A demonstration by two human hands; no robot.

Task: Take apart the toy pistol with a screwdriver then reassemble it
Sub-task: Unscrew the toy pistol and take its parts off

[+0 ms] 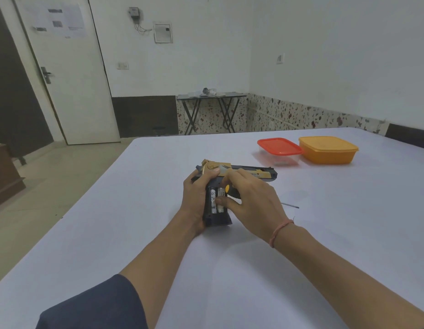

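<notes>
Head view looks down on a white table (pixel 325 233) where the toy pistol (pixel 253 170), black with gold parts, is held just above the table's middle, its barrel pointing to the right and its handle turned towards the person. The left hand (pixel 195 198) is clenched round the rear of the handle, the thumb lying across the gold back end. The side of the handle is open, and two batteries (pixel 214 200) sit side by side in the cavity. The right hand (pixel 251 200) reaches in from the right: its thumb rests on the nearer battery, its forefinger lies on the slide, and it grasps the screwdriver (pixel 227 188), whose yellow end shows between thumb and forefinger while the thin metal shaft sticks out past the far side of the hand. A thin reddish thread circles the right wrist, and a dark sleeve covers the left upper arm. Further back on the right of the table stand a clear container with a red lid (pixel 280 146) and, just beside it, an orange container (pixel 327 149). Beyond the table a small folding table (pixel 211 95) stands against the wall, and a white door (pixel 71 79) is on the left
</notes>
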